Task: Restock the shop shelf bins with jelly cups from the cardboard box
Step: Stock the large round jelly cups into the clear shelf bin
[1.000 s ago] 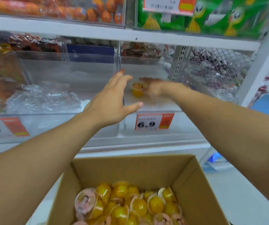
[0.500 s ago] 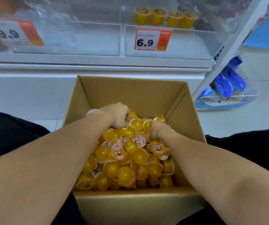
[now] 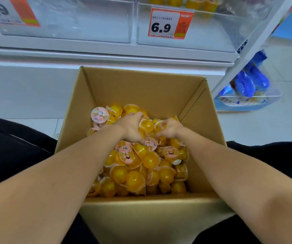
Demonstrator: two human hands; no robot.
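Deep in the cardboard box [image 3: 141, 88], both hands buried among the jelly cups [image 3: 134, 180], presumably to gather a batch for the clear bin [image 3: 203, 37] above the box. Left hand [image 3: 132, 127] curled over several cups; right hand [image 3: 170, 128] curled round others near the box's far right corner. Glossy yellow domes, pink foil lids, matte corrugated walls

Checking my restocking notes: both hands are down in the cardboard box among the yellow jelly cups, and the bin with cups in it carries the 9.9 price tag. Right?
Not quite. In the head view both hands, left hand and right hand, are in the cardboard box among the jelly cups, but the bin with cups carries the 6.9 price tag.
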